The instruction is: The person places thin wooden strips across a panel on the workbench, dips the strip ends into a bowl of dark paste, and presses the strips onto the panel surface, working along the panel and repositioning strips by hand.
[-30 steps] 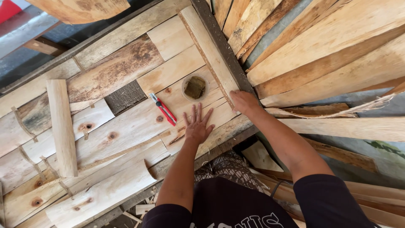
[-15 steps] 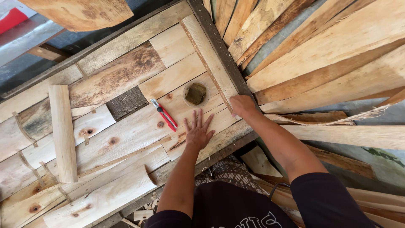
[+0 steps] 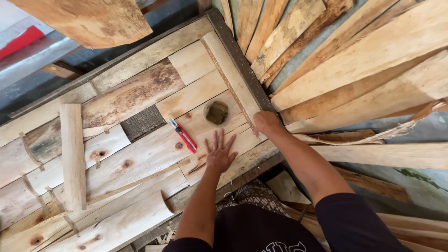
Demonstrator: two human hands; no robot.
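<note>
Barely anything's moved, both hands stay put: left hand [image 3: 219, 154] flat, fingers spread on the plank desk [image 3: 140, 154], red utility knife [image 3: 183, 136] just beside; right hand [image 3: 267, 123] curled over the desk edge near the round hole [image 3: 217, 112].

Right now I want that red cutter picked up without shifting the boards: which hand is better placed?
Probably left: the left hand lies flat beside the red cutter; the right hand grips the panel's edge farther off.
</note>
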